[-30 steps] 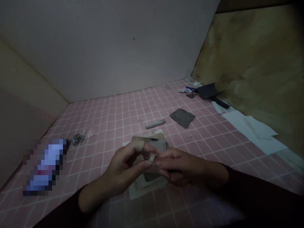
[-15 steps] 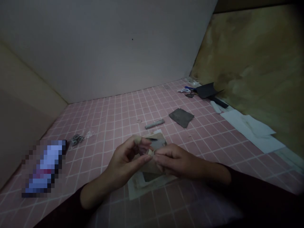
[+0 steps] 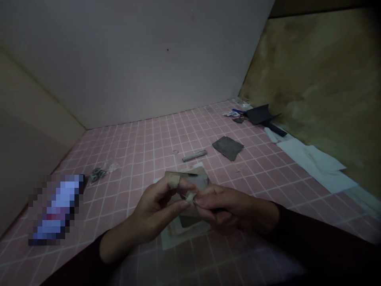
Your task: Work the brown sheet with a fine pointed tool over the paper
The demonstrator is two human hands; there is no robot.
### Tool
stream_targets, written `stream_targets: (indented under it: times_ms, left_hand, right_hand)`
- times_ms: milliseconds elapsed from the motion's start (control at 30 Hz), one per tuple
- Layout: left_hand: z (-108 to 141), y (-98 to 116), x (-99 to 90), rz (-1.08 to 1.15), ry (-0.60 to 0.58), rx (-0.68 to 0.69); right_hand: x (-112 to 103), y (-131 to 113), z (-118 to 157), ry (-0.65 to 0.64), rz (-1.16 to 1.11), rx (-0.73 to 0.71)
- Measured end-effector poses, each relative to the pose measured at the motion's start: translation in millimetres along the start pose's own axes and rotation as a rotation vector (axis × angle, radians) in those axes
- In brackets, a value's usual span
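A small pale piece sits between my two hands, too small to identify. My left hand pinches its left side between thumb and fingers, and a tan band wraps its index finger. From the right, my right hand is closed at the same piece, its fingers pressed together around something I cannot make out. Both hands are above a stack of papers and dark sheets, which they partly hide. Just beyond the stack lies a grey cylindrical stick.
A dark grey sheet and a small ring lie farther back. At left are a pixelated phone-like object and a small metallic bundle. A black scoop-like object and white paper line the right wall.
My right hand has turned and its fingers have shifted at the pale piece. My left index finger has come down closer to it, showing more of the stack behind.
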State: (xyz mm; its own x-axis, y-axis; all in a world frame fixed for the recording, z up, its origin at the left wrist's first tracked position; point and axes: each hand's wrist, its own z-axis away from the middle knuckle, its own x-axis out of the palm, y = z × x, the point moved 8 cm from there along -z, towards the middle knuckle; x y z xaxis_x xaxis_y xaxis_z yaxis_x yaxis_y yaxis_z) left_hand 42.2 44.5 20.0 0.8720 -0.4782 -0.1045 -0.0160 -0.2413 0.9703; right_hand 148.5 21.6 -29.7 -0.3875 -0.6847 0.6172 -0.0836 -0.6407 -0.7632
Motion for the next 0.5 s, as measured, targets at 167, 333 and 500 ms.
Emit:
stream_targets:
  times_ms: [167, 333, 500]
  left_hand:
    - [-3.3, -8.7, -0.6, 0.077, 0.070, -0.084]
    - [-6.1, -17.2, -4.8, 0.136, 0.169, -0.177]
    - [-5.9, -16.3, -5.1, 0.085, 0.120, -0.151]
  right_hand:
    - [-6.6, -38.1, 8.7, 0.401, 0.880, -0.454]
    - [6.6, -46.0, 18.8, 0.583, 1.306, -0.683]
    - [-6.6, -36.4, 9.3, 0.434, 0.831, -0.435]
